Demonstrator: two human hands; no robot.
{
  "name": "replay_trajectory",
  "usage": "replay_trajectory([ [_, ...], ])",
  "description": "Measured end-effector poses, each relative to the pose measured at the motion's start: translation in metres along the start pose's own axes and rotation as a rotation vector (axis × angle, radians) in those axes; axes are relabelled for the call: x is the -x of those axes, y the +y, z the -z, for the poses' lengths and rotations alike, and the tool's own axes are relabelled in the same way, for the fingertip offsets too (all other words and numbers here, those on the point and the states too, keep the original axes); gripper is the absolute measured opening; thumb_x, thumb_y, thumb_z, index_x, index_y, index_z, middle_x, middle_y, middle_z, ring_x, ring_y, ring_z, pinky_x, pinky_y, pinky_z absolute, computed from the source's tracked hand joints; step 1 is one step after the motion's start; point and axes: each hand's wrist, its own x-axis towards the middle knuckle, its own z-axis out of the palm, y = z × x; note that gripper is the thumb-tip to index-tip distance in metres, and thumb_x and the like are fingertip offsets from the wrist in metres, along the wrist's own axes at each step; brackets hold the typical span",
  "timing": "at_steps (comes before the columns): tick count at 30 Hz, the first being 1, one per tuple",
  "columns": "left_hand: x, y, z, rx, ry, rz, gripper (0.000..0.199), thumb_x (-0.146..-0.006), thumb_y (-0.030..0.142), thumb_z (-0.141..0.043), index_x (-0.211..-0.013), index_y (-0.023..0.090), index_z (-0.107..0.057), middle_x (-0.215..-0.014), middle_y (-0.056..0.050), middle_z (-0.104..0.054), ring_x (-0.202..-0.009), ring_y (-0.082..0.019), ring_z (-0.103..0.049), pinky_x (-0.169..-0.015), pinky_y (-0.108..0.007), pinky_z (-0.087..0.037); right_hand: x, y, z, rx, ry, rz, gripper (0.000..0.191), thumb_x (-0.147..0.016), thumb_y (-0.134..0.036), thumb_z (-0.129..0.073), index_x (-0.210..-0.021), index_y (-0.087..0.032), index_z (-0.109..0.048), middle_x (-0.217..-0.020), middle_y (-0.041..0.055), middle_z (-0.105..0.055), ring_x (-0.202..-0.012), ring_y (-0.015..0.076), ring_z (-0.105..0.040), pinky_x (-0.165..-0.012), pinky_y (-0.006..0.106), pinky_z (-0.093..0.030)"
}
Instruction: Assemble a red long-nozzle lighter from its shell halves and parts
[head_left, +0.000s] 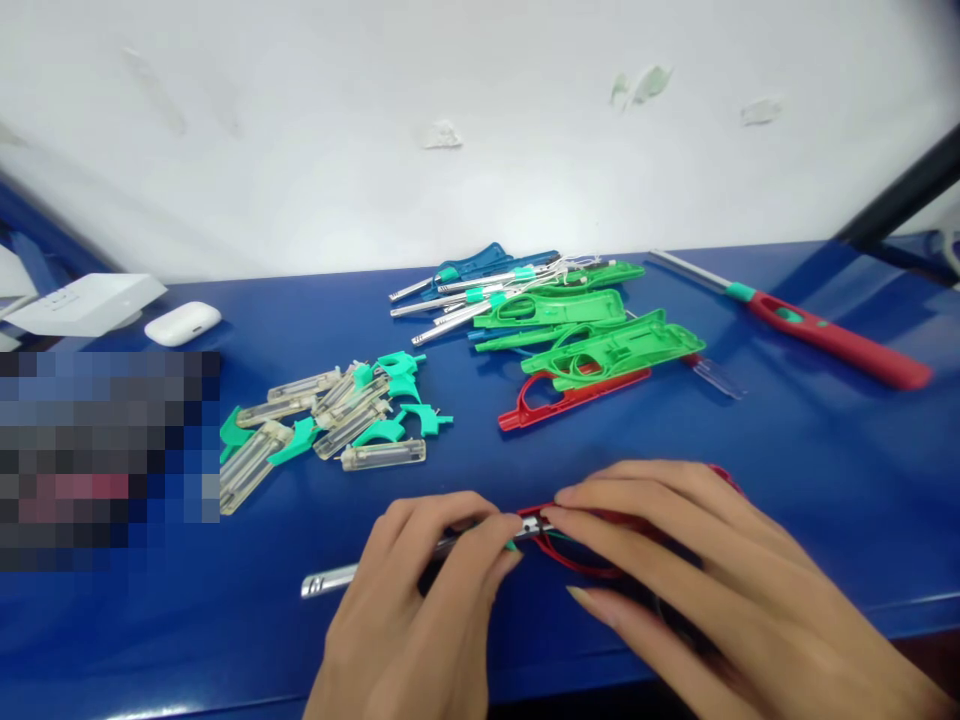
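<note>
At the front of the table my left hand is closed around a silver metal lighter tube, whose slotted tip sticks out to the left. A bit of green collar shows under its fingertips. My right hand covers a red lighter handle half, its index and middle fingertips pressed at the tube's inner end and its thumb held apart below. The tube's inner end lies at the handle's narrow neck, between both hands' fingertips. Most of the red shell is hidden under my right hand.
Clear fuel tanks and green triggers lie in a pile at left. Behind are green handle halves, a red half and several metal tubes. A finished-looking red lighter lies right; a white earbud case left.
</note>
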Motion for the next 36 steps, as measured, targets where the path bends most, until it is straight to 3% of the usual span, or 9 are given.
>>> replay_trajectory([
  [4, 0.002, 0.001, 0.002, -0.029, 0.008, -0.037, 0.037, -0.109, 0.007, -0.058, -0.137, 0.028, -0.070, -0.122, -0.004, -0.076, -0.110, -0.013, -0.075, -0.095, -0.019, -0.064, 0.000, 0.001, 0.000, 0.024, -0.008, 0.044, 0.038, -0.119, -0.019, -0.052, -0.156, -0.024, -0.060, -0.151, -0.0024, -0.073, -0.145, 0.0192, -0.057, -0.129, 0.034, -0.036],
  [9, 0.000, 0.004, 0.002, -0.033, 0.006, -0.022, 0.037, -0.108, 0.006, -0.058, -0.131, 0.032, -0.071, -0.117, 0.000, -0.077, -0.103, -0.011, -0.076, -0.093, -0.017, -0.063, 0.012, 0.005, 0.000, 0.059, -0.075, 0.074, 0.053, -0.116, -0.015, -0.054, -0.168, -0.024, -0.054, -0.163, -0.0028, -0.067, -0.158, 0.0223, -0.050, -0.137, 0.039, -0.036],
  [18, 0.001, 0.004, 0.001, -0.092, 0.019, -0.030, 0.037, -0.108, 0.008, -0.057, -0.131, 0.032, -0.072, -0.119, -0.001, -0.078, -0.092, -0.011, -0.078, -0.084, -0.017, -0.064, 0.015, 0.005, 0.003, 0.043, -0.072, 0.090, 0.063, -0.114, -0.010, -0.053, -0.174, -0.026, -0.047, -0.168, -0.0057, -0.063, -0.164, 0.0171, -0.044, -0.143, 0.033, -0.024],
  [27, 0.003, 0.005, 0.001, -0.086, 0.021, -0.031, 0.039, -0.106, 0.005, -0.058, -0.131, 0.031, -0.073, -0.119, -0.002, -0.078, -0.092, -0.012, -0.077, -0.088, -0.020, -0.063, 0.014, 0.004, 0.005, 0.046, -0.066, 0.122, 0.062, -0.115, -0.013, -0.056, -0.175, -0.025, -0.047, -0.167, -0.0051, -0.062, -0.164, 0.0154, -0.042, -0.142, 0.030, -0.026],
  [36, 0.005, 0.008, -0.001, -0.087, 0.034, 0.001, 0.038, -0.107, 0.006, -0.057, -0.131, 0.032, -0.070, -0.117, 0.000, -0.078, -0.089, -0.011, -0.077, -0.089, -0.019, -0.064, 0.020, 0.008, 0.003, 0.077, -0.123, 0.069, 0.065, -0.118, -0.021, -0.054, -0.180, -0.031, -0.037, -0.176, -0.0108, -0.054, -0.166, 0.0165, -0.041, -0.144, 0.032, -0.021],
])
